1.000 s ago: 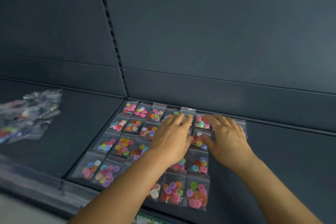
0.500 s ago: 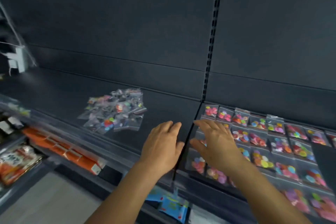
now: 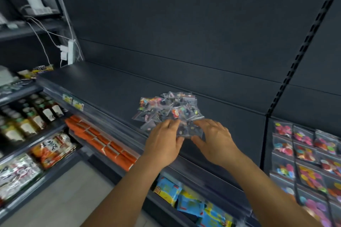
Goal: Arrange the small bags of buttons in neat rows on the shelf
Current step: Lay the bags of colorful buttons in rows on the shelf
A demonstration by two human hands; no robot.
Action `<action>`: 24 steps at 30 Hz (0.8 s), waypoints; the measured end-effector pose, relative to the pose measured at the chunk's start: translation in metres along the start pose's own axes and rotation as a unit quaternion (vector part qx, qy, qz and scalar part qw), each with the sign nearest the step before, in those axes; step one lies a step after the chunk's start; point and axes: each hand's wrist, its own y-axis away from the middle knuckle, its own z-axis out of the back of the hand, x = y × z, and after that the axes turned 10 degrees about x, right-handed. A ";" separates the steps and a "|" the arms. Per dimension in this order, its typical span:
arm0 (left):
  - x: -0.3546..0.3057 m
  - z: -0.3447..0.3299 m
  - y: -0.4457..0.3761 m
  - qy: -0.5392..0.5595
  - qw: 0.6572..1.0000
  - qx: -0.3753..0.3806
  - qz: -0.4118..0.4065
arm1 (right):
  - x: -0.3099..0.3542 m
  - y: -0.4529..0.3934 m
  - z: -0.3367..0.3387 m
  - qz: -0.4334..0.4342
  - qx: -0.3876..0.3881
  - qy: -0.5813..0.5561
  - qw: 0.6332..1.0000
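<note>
A loose heap of small clear bags of coloured buttons (image 3: 167, 108) lies on the dark shelf (image 3: 110, 90). Both hands reach into its near edge. My left hand (image 3: 164, 140) has its fingertips on the bags at the front of the heap, and my right hand (image 3: 214, 138) rests its fingers on bags beside it. A few bags (image 3: 190, 131) lie between the two hands; whether either hand pinches one I cannot tell. Rows of arranged button bags (image 3: 306, 155) cover the shelf section at the right.
A slotted upright (image 3: 287, 72) divides the two shelf sections. Below the shelf edge are orange packets (image 3: 103, 143) and blue packets (image 3: 184, 197). Bottles (image 3: 31, 118) and snack bags fill lower shelves at the left. A white power strip with cables (image 3: 69, 52) hangs at the shelf's far left end.
My view and both hands have swung left, away from the arranged rows, and the hands now reach the loose heap of bags.
</note>
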 end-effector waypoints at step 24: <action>0.141 0.015 -0.149 0.042 0.984 0.094 0.147 | -0.001 -0.177 -0.029 0.002 0.017 0.010 1.000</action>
